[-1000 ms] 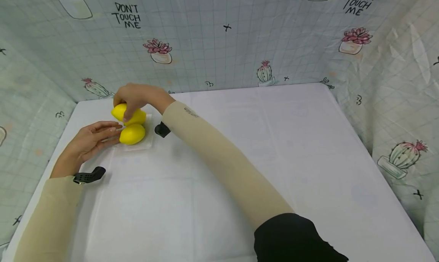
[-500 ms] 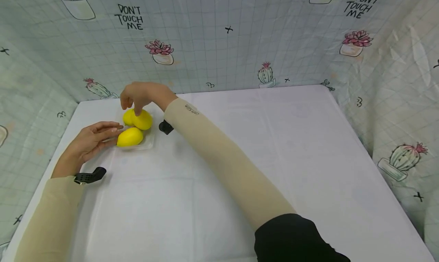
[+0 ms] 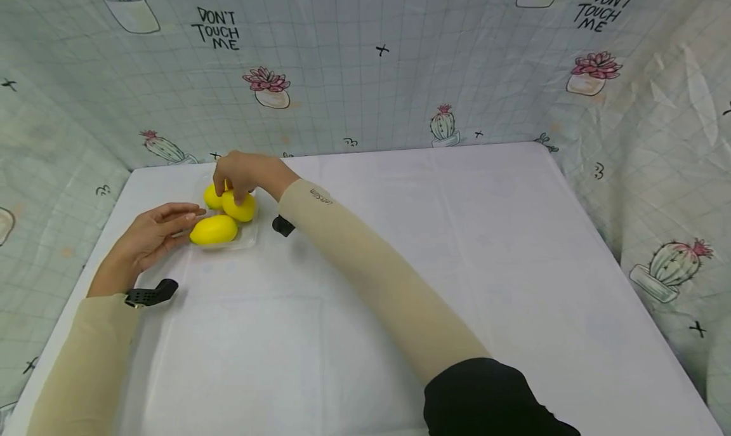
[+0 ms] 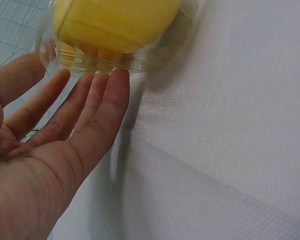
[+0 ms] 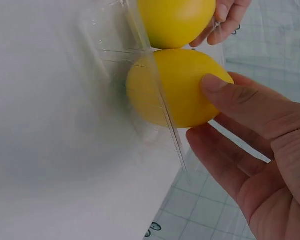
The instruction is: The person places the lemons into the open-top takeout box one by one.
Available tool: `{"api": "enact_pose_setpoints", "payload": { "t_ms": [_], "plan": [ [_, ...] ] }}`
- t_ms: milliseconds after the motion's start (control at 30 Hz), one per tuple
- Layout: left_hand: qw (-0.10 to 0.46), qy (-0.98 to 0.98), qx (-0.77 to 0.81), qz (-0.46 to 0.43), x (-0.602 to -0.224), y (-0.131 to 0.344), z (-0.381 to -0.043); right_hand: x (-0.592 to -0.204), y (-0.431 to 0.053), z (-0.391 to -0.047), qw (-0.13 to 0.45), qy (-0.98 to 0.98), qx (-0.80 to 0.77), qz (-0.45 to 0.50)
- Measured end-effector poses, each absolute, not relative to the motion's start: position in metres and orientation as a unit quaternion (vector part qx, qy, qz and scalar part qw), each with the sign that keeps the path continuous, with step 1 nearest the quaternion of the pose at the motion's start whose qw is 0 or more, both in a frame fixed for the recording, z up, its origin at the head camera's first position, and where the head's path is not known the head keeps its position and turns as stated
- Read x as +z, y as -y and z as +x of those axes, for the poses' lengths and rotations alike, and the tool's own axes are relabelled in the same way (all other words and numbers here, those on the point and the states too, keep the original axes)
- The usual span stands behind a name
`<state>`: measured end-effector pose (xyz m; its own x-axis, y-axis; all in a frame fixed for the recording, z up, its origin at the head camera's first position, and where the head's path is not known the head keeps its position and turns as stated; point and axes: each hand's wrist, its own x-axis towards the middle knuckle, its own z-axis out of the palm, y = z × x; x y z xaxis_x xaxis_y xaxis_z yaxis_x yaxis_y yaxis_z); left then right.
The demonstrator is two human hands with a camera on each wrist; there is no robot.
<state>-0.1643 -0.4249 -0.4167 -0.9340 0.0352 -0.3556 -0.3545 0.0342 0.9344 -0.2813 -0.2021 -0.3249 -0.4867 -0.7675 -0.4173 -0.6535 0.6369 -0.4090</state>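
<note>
Three yellow lemons sit in a clear plastic tray (image 3: pixel 247 238) at the table's far left. The front lemon (image 3: pixel 214 230) lies nearest the left hand. Behind it are a right-hand lemon (image 3: pixel 240 209) and a back-left lemon (image 3: pixel 212 197), partly covered by fingers. My right hand (image 3: pixel 247 171) reaches down from above and grips a lemon (image 5: pixel 177 90), thumb on the near face and fingers on the far side. My left hand (image 3: pixel 157 234) has its fingers extended, and the fingertips (image 4: pixel 121 77) touch the tray's outer side.
A white cloth covers the table (image 3: pixel 400 264). A patterned curtain (image 3: pixel 342 61) hangs along the back and both sides, close behind the tray. A black wrist camera (image 3: pixel 153 294) sticks out from the left wrist, another (image 3: pixel 283 226) from the right.
My right hand has shifted right and then lowered, from the back-left lemon to the right-hand one. The front lemon has slid slightly left. My left hand has stayed at the tray.
</note>
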Motion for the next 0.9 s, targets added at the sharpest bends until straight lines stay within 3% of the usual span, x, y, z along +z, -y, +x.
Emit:
{"api": "enact_pose_setpoints", "payload": {
  "t_ms": [267, 467, 767, 900],
  "plan": [
    [0.139, -0.707, 0.683, -0.115, -0.414, 0.423, -0.171, -0.317, 0.195, -0.287, 0.252, -0.833, -0.057, -0.489],
    [0.145, -0.726, 0.661, -0.121, -0.417, 0.423, -0.170, -0.306, 0.159, -0.292, 0.200, -0.814, -0.053, -0.543],
    [0.139, -0.784, 0.596, -0.108, -0.416, 0.419, -0.158, -0.306, 0.030, -0.289, 0.154, -0.838, -0.127, -0.508],
    [0.087, -0.863, 0.487, -0.105, -0.404, 0.403, -0.144, -0.314, -0.042, -0.273, 0.122, -0.862, -0.161, -0.465]
  ]
}}
